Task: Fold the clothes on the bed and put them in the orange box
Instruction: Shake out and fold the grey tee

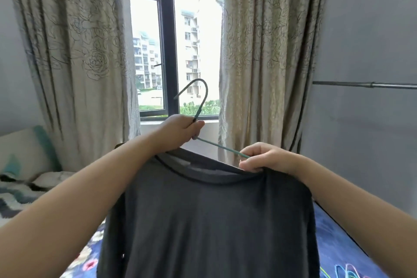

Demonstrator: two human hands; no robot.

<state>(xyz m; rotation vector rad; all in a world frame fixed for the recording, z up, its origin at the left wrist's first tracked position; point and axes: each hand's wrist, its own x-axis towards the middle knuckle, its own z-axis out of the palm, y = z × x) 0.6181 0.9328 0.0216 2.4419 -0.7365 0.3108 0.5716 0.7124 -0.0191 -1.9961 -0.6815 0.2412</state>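
Observation:
A dark grey long-sleeved shirt (209, 221) hangs in front of me on a teal wire hanger (200, 106). My left hand (180, 131) grips the hanger just below its hook, held up in front of the window. My right hand (264, 158) pinches the shirt's right shoulder at the collar, where the hanger's arm pokes out of the neck opening. The shirt's lower part runs out of the frame. The orange box is not in view.
The bed with a blue floral cover (338, 244) lies below the shirt. Several coloured hangers (347, 271) lie at its lower right. A metal rail (365, 84) crosses the right wall. Beige curtains (268, 52) flank the window. Pillows and a patterned blanket (20, 187) lie at left.

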